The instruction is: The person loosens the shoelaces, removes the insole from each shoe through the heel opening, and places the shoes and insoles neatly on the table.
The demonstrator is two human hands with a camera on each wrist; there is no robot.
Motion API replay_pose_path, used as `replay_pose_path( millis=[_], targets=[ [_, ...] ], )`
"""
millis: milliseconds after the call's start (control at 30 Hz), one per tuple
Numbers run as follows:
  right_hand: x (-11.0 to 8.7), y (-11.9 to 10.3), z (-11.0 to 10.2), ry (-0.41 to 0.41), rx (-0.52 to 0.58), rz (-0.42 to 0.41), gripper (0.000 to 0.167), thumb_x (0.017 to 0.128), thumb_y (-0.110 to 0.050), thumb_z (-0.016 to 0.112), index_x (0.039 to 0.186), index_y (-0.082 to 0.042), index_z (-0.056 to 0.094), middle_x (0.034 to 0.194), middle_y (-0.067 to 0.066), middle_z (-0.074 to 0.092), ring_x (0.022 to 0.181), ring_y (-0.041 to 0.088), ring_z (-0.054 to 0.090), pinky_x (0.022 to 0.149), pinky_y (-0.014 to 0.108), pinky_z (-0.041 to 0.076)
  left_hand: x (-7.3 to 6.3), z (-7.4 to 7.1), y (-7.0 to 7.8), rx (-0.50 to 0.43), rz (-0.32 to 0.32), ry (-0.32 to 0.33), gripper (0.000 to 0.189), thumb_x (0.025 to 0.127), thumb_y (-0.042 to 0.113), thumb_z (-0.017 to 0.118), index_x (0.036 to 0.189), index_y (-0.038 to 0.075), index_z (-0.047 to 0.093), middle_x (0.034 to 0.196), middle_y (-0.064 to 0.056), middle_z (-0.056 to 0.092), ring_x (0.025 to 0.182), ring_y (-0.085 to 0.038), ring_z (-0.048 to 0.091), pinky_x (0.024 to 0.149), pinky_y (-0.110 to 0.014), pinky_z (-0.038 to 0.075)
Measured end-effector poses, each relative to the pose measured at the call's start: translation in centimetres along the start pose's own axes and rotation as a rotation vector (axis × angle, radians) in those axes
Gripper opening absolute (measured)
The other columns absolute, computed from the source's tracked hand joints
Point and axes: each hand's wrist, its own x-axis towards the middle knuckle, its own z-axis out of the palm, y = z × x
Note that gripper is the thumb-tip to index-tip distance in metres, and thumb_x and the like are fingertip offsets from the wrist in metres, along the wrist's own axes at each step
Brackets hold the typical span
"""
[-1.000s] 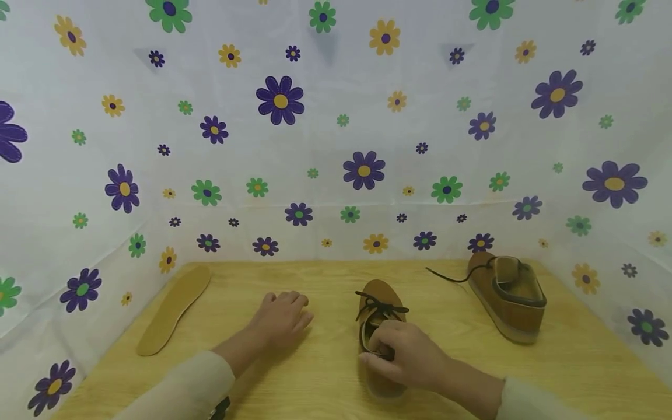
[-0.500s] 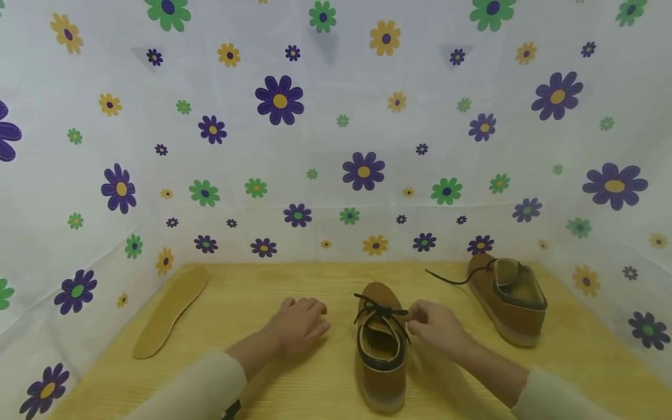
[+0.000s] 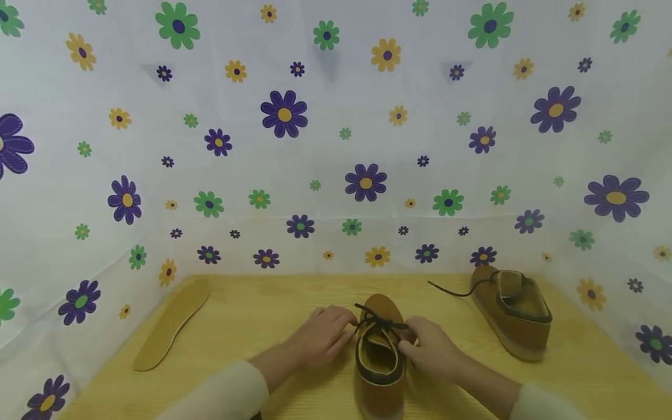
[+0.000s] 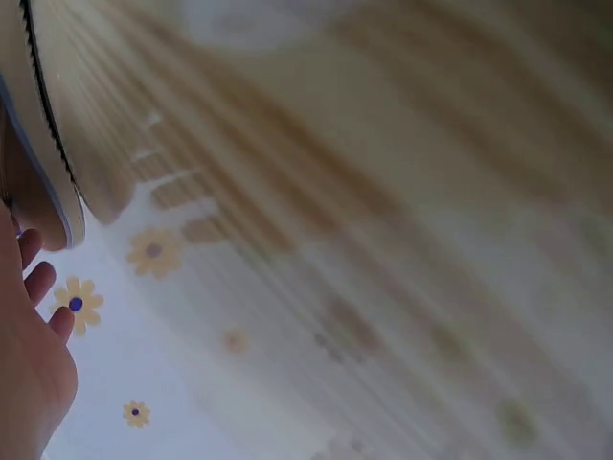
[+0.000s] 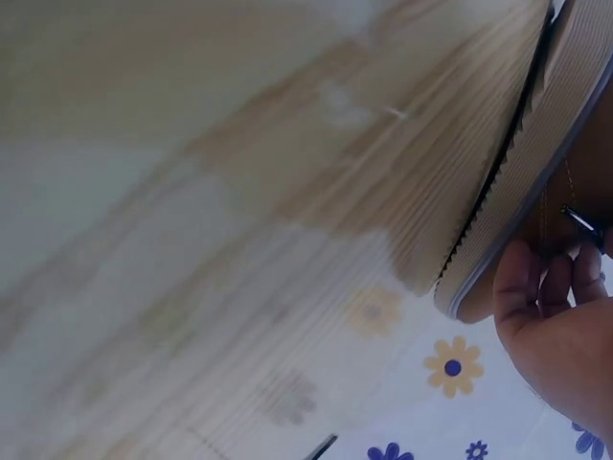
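A brown shoe [image 3: 382,396] stands at the front middle of the table, toe pointing away. Its dark shoelace [image 3: 382,322] is tied in a bow across the top. At the shoe's right side my right hand [image 3: 433,347] pinches the lace, with a lace tip [image 5: 578,220] showing by its fingers in the right wrist view. My left hand [image 3: 322,338] reaches the left side of the bow, fingertips beside the lace. In the left wrist view, several fingers of the left hand [image 4: 34,364] are loosely extended; the thumb is hidden.
A second brown shoe [image 3: 517,329] stands at the right, heel toward me, with a loose black lace [image 3: 451,290] trailing left. A tan insole [image 3: 173,326] lies at the left. A white flower-printed curtain [image 3: 315,146] encloses the wooden table [image 3: 252,309] at back and sides.
My right hand has come out of the shoe's opening and moved to the lace on its right side. My left hand has moved right to the bow. The view has tilted slightly up.
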Motion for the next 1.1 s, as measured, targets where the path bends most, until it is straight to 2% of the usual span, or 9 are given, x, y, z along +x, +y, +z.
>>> replay_pose_path(
  millis=[167, 267, 467, 600, 733, 967, 1100],
  targets=[
    [0.8, -0.2, 0.2, 0.022, -0.007, -0.007, 0.005, 0.091, -0.011, 0.057, 0.091, -0.006, 0.059, 0.089, 0.004, 0.054, 0.078, 0.017, 0.047, 0.066, 0.029, 0.04, 1.5, 0.3, 0.3, 0.115, 0.049, 0.129, 0.017, 0.106, 0.024, 0.043, 0.109, 0.016, 0.059, 0.109, 0.001, 0.06, 0.104, -0.017, 0.054, 0.087, -0.035, 0.044],
    [0.8, -0.2, 0.3, 0.034, -0.023, -0.004, 0.004, 0.09, -0.009, 0.057, 0.087, -0.006, 0.057, 0.085, 0.004, 0.051, 0.076, 0.017, 0.045, 0.064, 0.028, 0.038, 1.7, 0.3, 0.4, 0.17, 0.09, 0.188, 0.014, 0.105, 0.021, 0.046, 0.104, 0.015, 0.059, 0.101, 0.002, 0.058, 0.096, -0.017, 0.053, 0.081, -0.034, 0.044],
    [0.7, -0.5, 1.3, 0.029, -0.017, -0.055, 0.004, 0.091, -0.007, 0.053, 0.088, -0.005, 0.055, 0.081, 0.003, 0.05, 0.071, 0.015, 0.045, 0.061, 0.026, 0.039, 0.5, 0.5, 0.5, 0.303, 0.103, 0.199, 0.011, 0.103, 0.019, 0.048, 0.103, 0.013, 0.057, 0.1, 0.0, 0.057, 0.093, -0.017, 0.053, 0.081, -0.034, 0.046],
    [0.4, -0.3, 1.8, 0.024, 0.001, -0.041, 0.005, 0.092, -0.008, 0.053, 0.087, -0.007, 0.053, 0.081, 0.002, 0.05, 0.071, 0.013, 0.046, 0.061, 0.025, 0.039, 0.0, 0.9, 0.6, 0.301, 0.124, 0.202, 0.011, 0.103, 0.018, 0.046, 0.103, 0.012, 0.056, 0.098, 0.0, 0.055, 0.089, -0.016, 0.052, 0.078, -0.032, 0.044],
    [0.6, 0.2, 1.8, 0.041, -0.007, -0.041, 0.006, 0.092, -0.008, 0.053, 0.086, -0.008, 0.052, 0.08, 0.001, 0.05, 0.071, 0.013, 0.046, 0.062, 0.025, 0.04, 0.3, 1.2, 0.6, 0.3, 0.13, 0.228, 0.012, 0.102, 0.017, 0.045, 0.101, 0.011, 0.055, 0.095, -0.002, 0.054, 0.086, -0.017, 0.049, 0.077, -0.032, 0.043],
    [0.5, 0.8, 1.4, 0.046, -0.142, -0.116, 0.007, 0.093, -0.007, 0.05, 0.094, -0.006, 0.057, 0.084, -0.001, 0.052, 0.075, 0.012, 0.047, 0.066, 0.026, 0.042, 0.7, 1.6, -0.1, 0.333, 0.158, 0.234, 0.012, 0.1, 0.02, 0.049, 0.102, 0.013, 0.058, 0.099, 0.0, 0.054, 0.089, -0.018, 0.05, 0.08, -0.034, 0.042],
    [-0.1, 1.2, 1.3, 0.106, -0.398, -0.216, 0.004, 0.092, -0.007, 0.054, 0.091, -0.011, 0.055, 0.081, -0.005, 0.049, 0.073, 0.009, 0.042, 0.065, 0.027, 0.041, 0.6, 1.6, 0.2, 0.344, 0.184, 0.258, 0.011, 0.098, 0.022, 0.053, 0.102, 0.015, 0.06, 0.098, 0.001, 0.054, 0.088, -0.018, 0.05, 0.081, -0.034, 0.042]
  ],
)
